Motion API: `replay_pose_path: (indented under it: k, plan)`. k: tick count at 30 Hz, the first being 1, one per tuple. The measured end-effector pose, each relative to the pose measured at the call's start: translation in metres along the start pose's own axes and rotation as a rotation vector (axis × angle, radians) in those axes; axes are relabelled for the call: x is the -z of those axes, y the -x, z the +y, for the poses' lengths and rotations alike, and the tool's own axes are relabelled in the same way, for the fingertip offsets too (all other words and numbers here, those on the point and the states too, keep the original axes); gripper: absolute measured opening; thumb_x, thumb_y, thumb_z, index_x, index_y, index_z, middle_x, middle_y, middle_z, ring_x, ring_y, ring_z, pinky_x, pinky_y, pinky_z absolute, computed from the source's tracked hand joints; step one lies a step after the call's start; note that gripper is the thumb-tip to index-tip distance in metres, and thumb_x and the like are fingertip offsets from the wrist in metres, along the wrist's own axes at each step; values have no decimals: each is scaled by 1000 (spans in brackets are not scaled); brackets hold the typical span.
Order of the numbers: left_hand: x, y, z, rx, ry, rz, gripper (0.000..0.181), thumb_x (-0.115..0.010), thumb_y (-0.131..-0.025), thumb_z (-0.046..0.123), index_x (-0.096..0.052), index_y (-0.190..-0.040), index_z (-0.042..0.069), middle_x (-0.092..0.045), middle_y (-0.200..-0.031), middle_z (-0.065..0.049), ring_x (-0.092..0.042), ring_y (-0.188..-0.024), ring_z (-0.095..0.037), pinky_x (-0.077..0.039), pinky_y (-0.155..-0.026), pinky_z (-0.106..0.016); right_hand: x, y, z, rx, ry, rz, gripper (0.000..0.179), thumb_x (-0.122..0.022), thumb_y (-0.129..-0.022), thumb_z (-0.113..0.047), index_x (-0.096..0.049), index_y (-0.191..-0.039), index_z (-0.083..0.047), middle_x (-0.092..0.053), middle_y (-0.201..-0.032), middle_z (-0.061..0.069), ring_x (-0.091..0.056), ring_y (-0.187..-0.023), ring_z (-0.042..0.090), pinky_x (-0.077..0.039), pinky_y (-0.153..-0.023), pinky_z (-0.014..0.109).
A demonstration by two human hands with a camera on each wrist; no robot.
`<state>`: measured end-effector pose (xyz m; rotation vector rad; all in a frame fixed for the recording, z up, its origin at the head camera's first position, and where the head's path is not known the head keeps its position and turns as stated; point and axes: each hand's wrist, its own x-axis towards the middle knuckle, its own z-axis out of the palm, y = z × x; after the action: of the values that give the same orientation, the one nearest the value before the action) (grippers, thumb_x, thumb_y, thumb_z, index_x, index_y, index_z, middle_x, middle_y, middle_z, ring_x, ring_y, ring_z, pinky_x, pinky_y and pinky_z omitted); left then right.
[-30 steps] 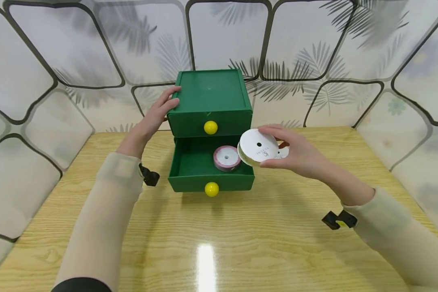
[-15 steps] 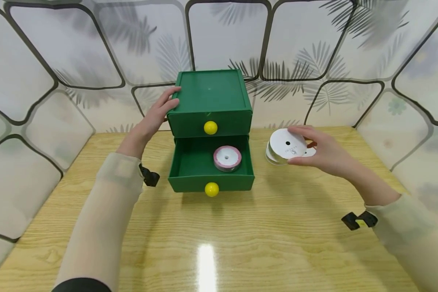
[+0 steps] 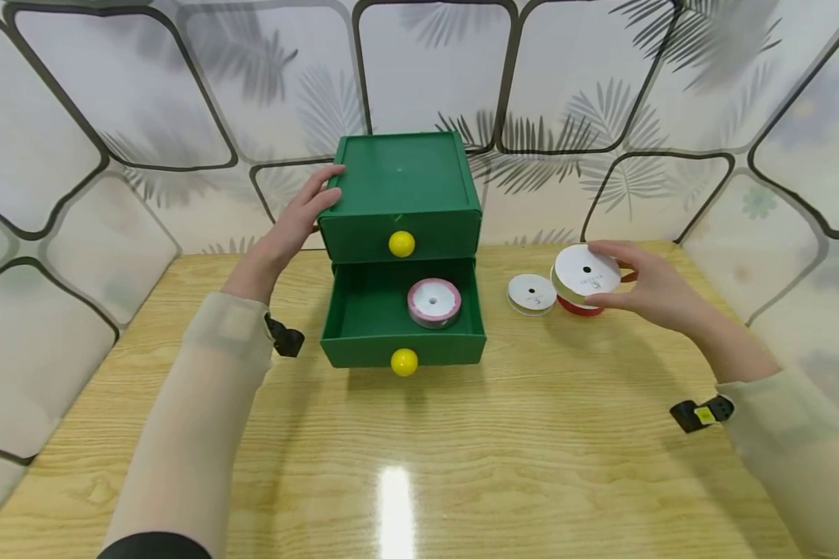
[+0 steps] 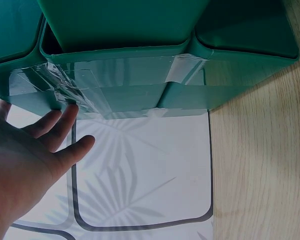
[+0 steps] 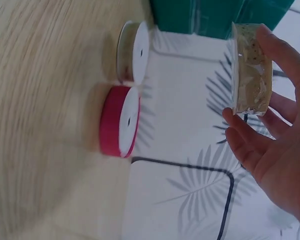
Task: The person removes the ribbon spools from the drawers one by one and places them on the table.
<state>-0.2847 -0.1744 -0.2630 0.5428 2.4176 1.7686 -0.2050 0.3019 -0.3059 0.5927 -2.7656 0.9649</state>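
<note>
My right hand point(image 3: 660, 291) pinches a spool of gold ribbon point(image 5: 253, 70) with white discs, raised above the table to the right of the green drawer box point(image 3: 402, 175). Below it sits a red ribbon spool point(image 5: 114, 120), mostly covered by the held spool in the head view. A second white-faced ribbon spool point(image 3: 531, 293) lies between the red one and the box. Inside the pulled-out lower drawer point(image 3: 363, 353) lies a pink ribbon spool point(image 3: 435, 303). My left hand point(image 3: 287, 237) rests its extended fingers against the box's left side and top edge.
The upper drawer front point(image 3: 363, 239), with a yellow knob point(image 3: 402, 244), is closed. Clear tape point(image 4: 125, 95) runs along the box's side. A leaf-patterned wall panel point(image 3: 433, 70) stands behind the wooden table point(image 3: 496, 466).
My right hand has moved right, away from the drawer, still holding the gold ribbon spool. The white-faced and red spools on the table have come into view. My left hand stays in place.
</note>
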Motion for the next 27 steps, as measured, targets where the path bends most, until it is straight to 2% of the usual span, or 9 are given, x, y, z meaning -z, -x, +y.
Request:
replay_pose_path:
  k: [1,7,10,13,15,17,18,21,27]
  plan:
    - [0,0,0,1,-2,-1,57,-38,-103,40,-22,-155,23,-4,-162,-4,-7,-147,-24,-13,-110,-61,0,1,3,-18,3,5,72,-86,-74,-8,-52,-137,2,-49,-140,18,-48,-103,9,-39,-78,14]
    - [0,1,0,9,-5,1,57,-38,-103,40,-22,-155,24,-3,-162,-3,-5,-147,-22,-12,-110,-61,3,4,24,-81,-9,-15,74,-85,-76,-11,-48,-138,6,-44,-141,23,-50,-111,37,-37,-76,8]
    - [0,1,0,9,-13,2,57,-38,-103,40,-22,-155,24,-3,-162,-2,-4,-147,-22,-12,-110,-61,5,5,34,-122,-5,-26,75,-84,-77,-11,-46,-139,6,-42,-142,24,-49,-115,43,-36,-74,6]
    - [0,1,1,8,-20,3,57,-38,-103,41,-22,-155,25,-2,-162,-1,-4,-147,-21,-12,-110,-61,6,4,44,-129,9,-27,76,-83,-78,-11,-43,-140,8,-42,-141,27,-48,-117,48,-46,-82,22]
    - [0,1,1,8,-18,5,57,-38,-103,41,-22,-155,25,-2,-162,0,-3,-147,-21,-12,-110,-61,7,4,50,-132,18,-27,77,-83,-79,-12,-42,-140,9,-42,-141,29,-48,-117,49,-48,-84,32]
    - [0,1,1,10,-18,7,57,-38,-103,41,-22,-155,25,-2,-162,0,-3,-147,-21,-12,-110,-61,7,4,55,-135,19,-30,77,-83,-79,-12,-41,-140,10,-41,-140,30,-47,-118,51,-47,-84,38]
    - [0,1,1,11,-18,8,57,-38,-103,41,-22,-155,25,-1,-162,0,-2,-147,-21,-12,-110,-61,8,3,58,-147,20,-33,77,-82,-79,-13,-41,-140,10,-41,-141,30,-46,-118,51,-47,-83,33]
    - [0,1,0,12,-18,8,57,-38,-103,41,-22,-155,24,-1,-162,0,-3,-147,-21,-12,-110,-62,8,4,67,-177,25,-40,77,-82,-79,-13,-40,-140,11,-40,-141,30,-45,-119,53,-44,-80,28]
    - [0,0,0,1,-10,-2,57,-38,-103,40,-21,-155,24,-2,-162,-2,-3,-147,-22,-12,-110,-61,10,5,82,-247,24,-76,80,-80,-83,-16,-35,-142,12,-32,-144,35,-38,-122,59,-43,-90,57]
